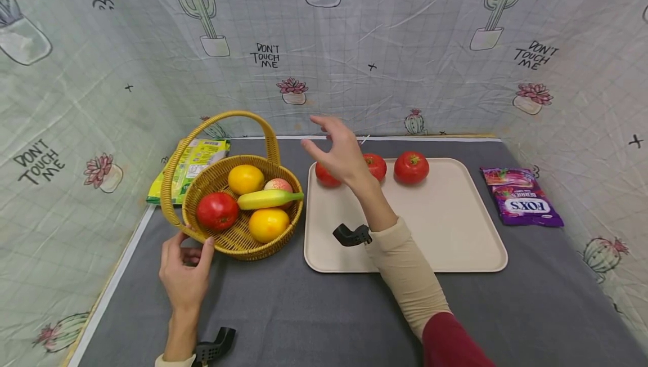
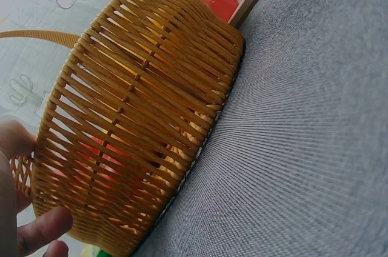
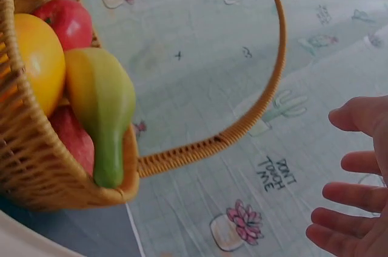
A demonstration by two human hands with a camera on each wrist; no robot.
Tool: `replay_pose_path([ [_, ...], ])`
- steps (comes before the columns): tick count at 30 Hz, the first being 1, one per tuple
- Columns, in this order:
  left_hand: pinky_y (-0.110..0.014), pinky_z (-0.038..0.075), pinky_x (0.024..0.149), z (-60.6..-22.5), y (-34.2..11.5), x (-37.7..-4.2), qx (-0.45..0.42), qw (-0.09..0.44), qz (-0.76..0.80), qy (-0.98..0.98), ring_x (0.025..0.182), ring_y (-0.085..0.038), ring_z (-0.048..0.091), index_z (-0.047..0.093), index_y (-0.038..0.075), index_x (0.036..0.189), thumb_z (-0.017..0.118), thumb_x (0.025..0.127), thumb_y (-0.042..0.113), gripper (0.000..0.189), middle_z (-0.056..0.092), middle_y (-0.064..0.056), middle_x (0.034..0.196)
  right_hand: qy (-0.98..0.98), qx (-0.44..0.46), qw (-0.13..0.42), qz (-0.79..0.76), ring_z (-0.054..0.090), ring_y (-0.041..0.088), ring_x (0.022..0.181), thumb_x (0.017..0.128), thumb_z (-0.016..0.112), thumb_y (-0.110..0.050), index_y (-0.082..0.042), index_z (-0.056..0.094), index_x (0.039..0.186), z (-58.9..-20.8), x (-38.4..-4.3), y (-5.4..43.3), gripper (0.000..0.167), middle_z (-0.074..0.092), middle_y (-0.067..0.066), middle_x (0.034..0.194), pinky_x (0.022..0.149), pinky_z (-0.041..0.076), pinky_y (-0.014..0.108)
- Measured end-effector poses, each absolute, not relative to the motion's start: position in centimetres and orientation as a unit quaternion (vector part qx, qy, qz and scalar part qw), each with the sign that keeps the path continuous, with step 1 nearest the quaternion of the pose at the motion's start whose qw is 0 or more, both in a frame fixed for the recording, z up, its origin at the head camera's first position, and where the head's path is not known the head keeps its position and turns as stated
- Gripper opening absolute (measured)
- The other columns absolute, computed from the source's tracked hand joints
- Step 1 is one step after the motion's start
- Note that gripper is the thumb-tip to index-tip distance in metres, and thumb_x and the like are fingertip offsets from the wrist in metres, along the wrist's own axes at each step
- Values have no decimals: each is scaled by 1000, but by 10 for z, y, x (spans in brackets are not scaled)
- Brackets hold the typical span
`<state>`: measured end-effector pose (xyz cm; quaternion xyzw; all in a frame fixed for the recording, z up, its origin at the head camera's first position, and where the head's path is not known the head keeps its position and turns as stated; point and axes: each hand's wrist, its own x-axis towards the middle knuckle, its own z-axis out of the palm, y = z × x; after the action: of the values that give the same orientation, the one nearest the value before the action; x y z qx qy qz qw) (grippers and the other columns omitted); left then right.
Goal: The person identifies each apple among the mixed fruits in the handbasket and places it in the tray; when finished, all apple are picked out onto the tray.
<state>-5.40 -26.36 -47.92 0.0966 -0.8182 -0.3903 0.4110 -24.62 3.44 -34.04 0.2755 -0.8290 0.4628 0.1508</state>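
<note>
Readable text: purple packet (image 1: 523,198) says "FOX'S" and "BERRIES", print upside down from here. Patterned cloth (image 1: 349,74) behind repeats "DON'T TOUCH ME", three times in the head view. Green-yellow packet (image 1: 205,156) has lettering too small to read.

Counts: one wicker basket (image 1: 243,251), standing upright on the grey tabletop (image 1: 314,316), left of the tray (image 1: 430,232) and near its edge. Inside the basket: one red fruit (image 1: 217,211), one banana (image 1: 268,199), two yellow fruits (image 1: 268,225), one peach-like fruit (image 1: 278,185) partly under the banana. On the tray: three red tomatoes (image 1: 411,168) along the back edge, probably tomatoes anyway, the leftmost half hidden. Packets: two.

Left hand (image 1: 183,274): thumb and fingers grip the basket rim at its near-left side, by the foot of the handle (image 1: 245,113). Right hand (image 1: 339,153): fingers loosely spread, released, nothing held, raised over the tray's back-left corner, apart from the basket.

Around: purple packet lies right of the tray; green-yellow packet lies behind the basket, partly covered by basket and handle. Right hand and sleeve (image 1: 405,271) block part of the tray and the leftmost tomato. Black wrist mount (image 1: 353,235) also covers a bit of tray.
</note>
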Motion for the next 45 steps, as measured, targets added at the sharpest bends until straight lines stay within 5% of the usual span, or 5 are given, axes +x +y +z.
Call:
replay_pose_path([
  [27,-2,43,66,-481,-264,-55,96,412,-386,-820,68,15,49,64,-1,127,79,82,11,49,47,30,107,-844,362,62,391,51,23,135,95,63,-39,-15,54,144,-345,-222,-45,55,54,5,147,112,44,39],
  [29,-2,43,66,-481,-264,-55,95,414,-385,-819,67,15,49,64,-1,127,79,82,11,49,50,25,106,-846,367,54,384,51,22,135,96,63,-40,-15,53,144,-346,-220,-49,56,53,5,148,112,43,37],
  [36,-2,42,67,-482,-265,-55,94,413,-382,-821,68,13,50,64,-2,127,79,82,11,49,60,-23,107,-844,388,54,368,52,20,133,95,64,-37,-12,54,143,-353,-212,-63,54,55,6,145,111,44,32],
  [43,-2,42,66,-481,-265,-54,95,415,-387,-818,67,14,50,64,-1,126,80,81,10,49,52,24,105,-843,394,40,362,51,20,132,96,62,-40,-16,54,144,-360,-204,-74,54,54,6,145,104,49,32],
  [45,-2,43,66,-481,-265,-55,94,417,-388,-817,67,14,51,65,-1,126,80,81,10,49,50,26,106,-846,394,34,358,49,21,135,96,61,-41,-16,53,144,-362,-204,-77,55,53,6,147,109,46,34],
])
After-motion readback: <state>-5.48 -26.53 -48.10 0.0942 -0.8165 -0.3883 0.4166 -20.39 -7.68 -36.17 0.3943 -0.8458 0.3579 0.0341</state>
